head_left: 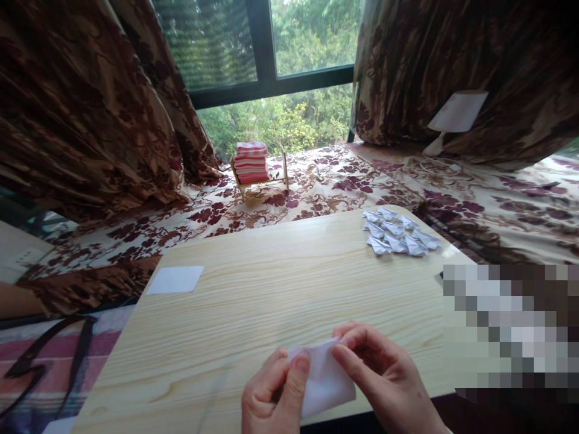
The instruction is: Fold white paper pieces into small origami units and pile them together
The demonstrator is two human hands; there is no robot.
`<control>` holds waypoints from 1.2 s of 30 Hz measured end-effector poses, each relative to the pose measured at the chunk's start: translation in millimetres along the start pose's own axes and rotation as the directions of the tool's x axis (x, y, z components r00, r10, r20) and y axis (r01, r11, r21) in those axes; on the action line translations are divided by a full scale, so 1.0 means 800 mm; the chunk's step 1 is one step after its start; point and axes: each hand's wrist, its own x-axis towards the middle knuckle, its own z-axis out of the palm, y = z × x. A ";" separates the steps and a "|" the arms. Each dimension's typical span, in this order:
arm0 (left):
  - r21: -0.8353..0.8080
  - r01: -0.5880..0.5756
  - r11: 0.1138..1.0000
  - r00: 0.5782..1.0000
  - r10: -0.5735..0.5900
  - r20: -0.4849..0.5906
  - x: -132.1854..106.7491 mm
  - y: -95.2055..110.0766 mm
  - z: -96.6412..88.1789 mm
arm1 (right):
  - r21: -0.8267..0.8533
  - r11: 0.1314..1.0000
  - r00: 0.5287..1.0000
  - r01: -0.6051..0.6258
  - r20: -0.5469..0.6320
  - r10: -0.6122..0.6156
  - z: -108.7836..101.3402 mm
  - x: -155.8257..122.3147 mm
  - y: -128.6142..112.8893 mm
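Note:
A white sheet of paper (pixel 328 383) is held up between both hands over the near edge of the wooden table (pixel 253 289). My left hand (pixel 275 392) grips its left side, thumb pressed on the front face. At the upper right corner, my right hand (pixel 384 374) pinches the paper between thumb and fingers. The top edge looks bent or folded, though the fingers partly hide it. Toward the far right of the table lie several folded white paper pieces (pixel 395 230) in rows. A flat white sheet stack or single sheet (pixel 175 279) rests near the left edge.
Beyond the table, a floral-covered ledge (pixel 325 175) holds a small rack with folded red-and-white cloths (pixel 251 163) and a white lamp (pixel 459 111). Patterned curtains (pixel 104 90) flank the window. Dark straps (pixel 67 361) lie at the left. A blurred patch covers the right side.

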 end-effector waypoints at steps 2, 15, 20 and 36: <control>0.009 0.001 1.000 1.000 0.000 -0.018 -0.001 -0.004 0.001 | -0.002 1.000 1.000 -0.016 0.008 0.016 0.000 -0.001 0.000; 0.042 0.012 0.999 1.000 -0.012 0.012 -0.002 -0.011 -0.001 | 0.036 0.997 0.998 -0.065 0.006 0.065 0.002 -0.003 0.002; 0.043 -0.025 0.999 0.998 0.022 0.066 0.000 -0.002 -0.005 | 0.112 0.993 0.999 -0.044 -0.025 0.047 0.002 -0.002 0.008; -0.022 -0.053 0.998 0.997 0.054 0.060 0.003 0.001 -0.011 | 0.041 0.999 0.994 0.015 0.104 -0.019 -0.019 0.004 0.020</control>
